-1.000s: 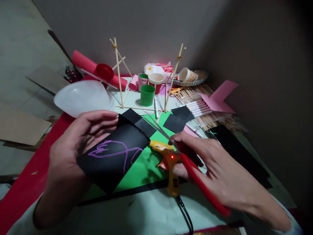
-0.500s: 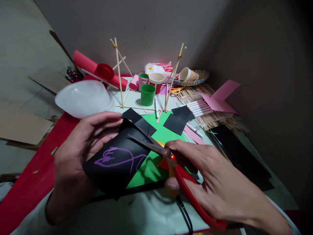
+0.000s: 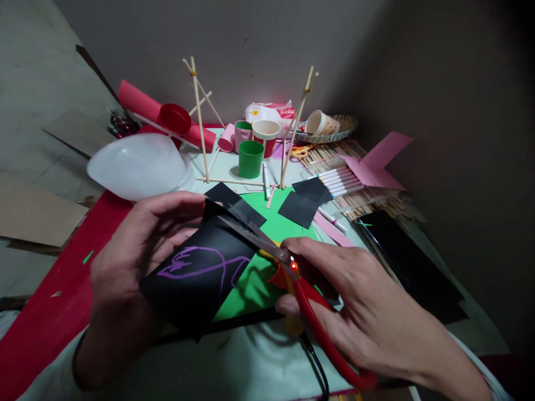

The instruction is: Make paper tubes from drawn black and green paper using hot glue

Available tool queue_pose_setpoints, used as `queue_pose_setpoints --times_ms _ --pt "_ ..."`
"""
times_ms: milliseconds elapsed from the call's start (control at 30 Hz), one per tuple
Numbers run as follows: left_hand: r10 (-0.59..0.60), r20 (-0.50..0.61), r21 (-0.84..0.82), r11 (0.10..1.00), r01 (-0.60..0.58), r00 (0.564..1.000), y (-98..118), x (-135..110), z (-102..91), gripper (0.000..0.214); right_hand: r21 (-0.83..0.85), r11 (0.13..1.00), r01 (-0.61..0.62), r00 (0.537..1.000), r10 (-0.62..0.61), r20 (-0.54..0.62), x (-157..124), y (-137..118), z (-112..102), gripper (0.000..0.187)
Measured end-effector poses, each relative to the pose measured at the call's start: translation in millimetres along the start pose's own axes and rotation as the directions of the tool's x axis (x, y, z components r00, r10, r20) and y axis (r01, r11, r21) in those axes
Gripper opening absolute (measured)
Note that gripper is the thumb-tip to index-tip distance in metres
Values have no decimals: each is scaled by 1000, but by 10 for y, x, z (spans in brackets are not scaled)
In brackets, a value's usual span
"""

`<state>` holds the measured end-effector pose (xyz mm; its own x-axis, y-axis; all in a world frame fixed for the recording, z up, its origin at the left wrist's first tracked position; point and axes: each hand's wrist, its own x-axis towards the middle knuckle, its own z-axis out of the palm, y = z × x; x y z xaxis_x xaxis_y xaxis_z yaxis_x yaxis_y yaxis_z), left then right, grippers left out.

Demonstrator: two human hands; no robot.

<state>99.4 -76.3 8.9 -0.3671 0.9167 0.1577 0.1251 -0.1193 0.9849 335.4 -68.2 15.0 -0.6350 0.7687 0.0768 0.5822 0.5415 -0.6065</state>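
The black paper, bearing a purple outline, is held just above the green sheet. It appears thin, light and floppy, so it is best pinched at an edge near the cut. The left hand grips its left side, and the right hand is closed on the scissors, blades slightly parted at its top edge.

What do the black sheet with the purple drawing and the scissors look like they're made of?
The black sheet: thin matte paper or card, it seems; it curves in the left hand. The scissors: grey metal-looking blades, glossy red handles, probably plastic, in the right hand.
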Motion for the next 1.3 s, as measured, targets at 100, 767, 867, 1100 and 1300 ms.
queue_pose_setpoints --times_ms 100,767,867,1100,1300 --pt "0 -70 -5 1000 -1 998 -11 23 3 18 -8 1000 -5 1000 5 -9 -13 13 19 14" --pt "103 16 82 991 -104 995 -55 -16 12 26 -105 994 27 999 -29 -14 -40 85 93 20" --pt "213 -9 118 970 -211 977 -109 21 -40 27 -134 987 84 992 -95 -80 -19 85 124 15" --pt "-39 -27 65 997 41 999 -170 119 -97 20 -301 931 206 925 -285 -250 15 126 241 21" --pt "105 134 205 970 -131 986 -126 74 -119 12 -339 922 188 907 -295 -300 43 132 263 19"
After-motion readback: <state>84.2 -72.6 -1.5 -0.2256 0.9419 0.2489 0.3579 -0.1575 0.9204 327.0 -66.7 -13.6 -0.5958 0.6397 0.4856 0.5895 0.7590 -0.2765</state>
